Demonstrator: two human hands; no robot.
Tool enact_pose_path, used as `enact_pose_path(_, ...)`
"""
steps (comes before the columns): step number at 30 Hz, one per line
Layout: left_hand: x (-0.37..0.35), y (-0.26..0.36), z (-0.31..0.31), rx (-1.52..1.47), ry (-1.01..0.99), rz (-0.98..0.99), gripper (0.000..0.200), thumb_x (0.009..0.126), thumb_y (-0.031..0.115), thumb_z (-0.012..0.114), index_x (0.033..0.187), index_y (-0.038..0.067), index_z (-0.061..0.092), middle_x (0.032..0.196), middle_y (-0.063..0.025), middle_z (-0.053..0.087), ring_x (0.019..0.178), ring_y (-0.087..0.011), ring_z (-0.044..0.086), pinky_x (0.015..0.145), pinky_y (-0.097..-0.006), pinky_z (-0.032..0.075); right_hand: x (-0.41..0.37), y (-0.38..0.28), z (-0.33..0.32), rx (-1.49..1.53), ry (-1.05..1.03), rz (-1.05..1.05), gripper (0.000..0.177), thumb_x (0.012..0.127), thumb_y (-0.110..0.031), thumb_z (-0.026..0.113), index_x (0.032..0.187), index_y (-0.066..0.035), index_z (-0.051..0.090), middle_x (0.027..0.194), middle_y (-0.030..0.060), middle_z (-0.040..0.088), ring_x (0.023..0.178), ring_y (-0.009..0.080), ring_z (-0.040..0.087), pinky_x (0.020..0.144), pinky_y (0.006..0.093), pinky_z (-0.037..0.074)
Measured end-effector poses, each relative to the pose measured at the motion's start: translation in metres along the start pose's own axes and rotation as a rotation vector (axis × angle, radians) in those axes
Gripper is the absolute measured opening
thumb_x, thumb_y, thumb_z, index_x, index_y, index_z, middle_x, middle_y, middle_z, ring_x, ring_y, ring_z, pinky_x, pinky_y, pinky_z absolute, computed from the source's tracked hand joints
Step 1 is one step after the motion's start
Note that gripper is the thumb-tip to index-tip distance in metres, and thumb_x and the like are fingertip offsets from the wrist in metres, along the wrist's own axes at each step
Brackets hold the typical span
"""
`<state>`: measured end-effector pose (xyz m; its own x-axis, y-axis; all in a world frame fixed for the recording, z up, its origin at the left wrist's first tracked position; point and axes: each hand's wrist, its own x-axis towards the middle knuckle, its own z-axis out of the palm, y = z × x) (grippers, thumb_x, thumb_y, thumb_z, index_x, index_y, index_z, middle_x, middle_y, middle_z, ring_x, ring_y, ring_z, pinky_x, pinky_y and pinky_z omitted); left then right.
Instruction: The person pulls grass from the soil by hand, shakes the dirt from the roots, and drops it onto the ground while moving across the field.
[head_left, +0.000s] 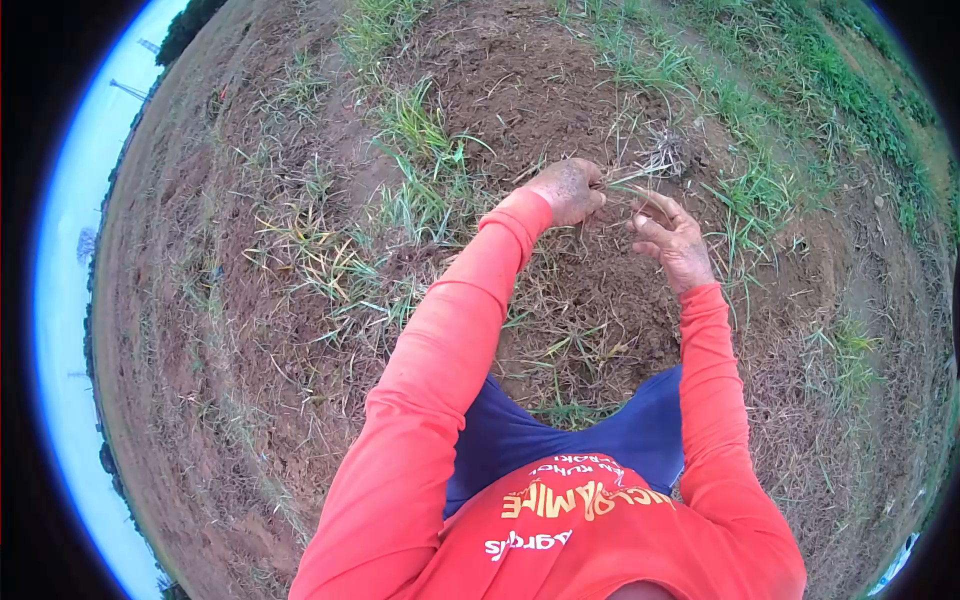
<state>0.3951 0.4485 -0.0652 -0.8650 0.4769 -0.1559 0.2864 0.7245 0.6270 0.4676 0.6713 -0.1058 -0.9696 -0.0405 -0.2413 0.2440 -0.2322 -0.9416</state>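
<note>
My left hand (568, 190) is closed in a fist above the soil, its back turned up and dusted with dirt. A thin pale grass blade (628, 181) sticks out of this fist toward the right. To the right of it, my right hand (675, 240) has its fingers half bent and apart, with the thumb away from the index finger. I see nothing held in it. A small tuft of dry, whitish grass roots (662, 155) lies on the ground just beyond both hands.
Green grass clumps (415, 130) grow left of the bare brown soil (520, 85). Yellowing grass (310, 250) lies farther left. More green grass (750, 205) stands right of my right hand. Dry cut grass (580, 345) covers the ground before my knees.
</note>
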Motion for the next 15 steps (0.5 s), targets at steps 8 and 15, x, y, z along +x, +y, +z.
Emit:
enact_pose_path(8, -0.109, -0.089, -0.134, 0.195, 0.281, -0.327, 0.031, 0.095, 0.03, 0.068, 0.094, -0.001, 0.069, 0.071, -0.0079, 0.066, 0.066, -0.0181, 0.063, 0.065, -0.0405, 0.051, -0.012, 0.091, -0.069, -0.098, -0.018, 0.225, 0.015, 0.096, -0.015, 0.069, 0.109, -0.007, 0.071, 0.094, -0.0001, 0.072, 0.08, 0.0082, 0.067, 0.063, 0.0227, 0.053)
enact_pose_path(15, -0.201, -0.147, -0.164, 0.565, 0.27, -0.68, 0.068, 0.094, 0.035, 0.072, 0.148, -0.001, 0.05, 0.139, -0.0232, 0.062, 0.122, -0.0247, 0.066, 0.103, -0.0388, 0.052, -0.022, 0.142, -0.098, -0.32, 0.106, 0.27, 0.015, 0.095, -0.021, 0.074, 0.089, -0.01, 0.065, 0.082, -0.0016, 0.067, 0.072, 0.0069, 0.063, 0.059, 0.0231, 0.052)
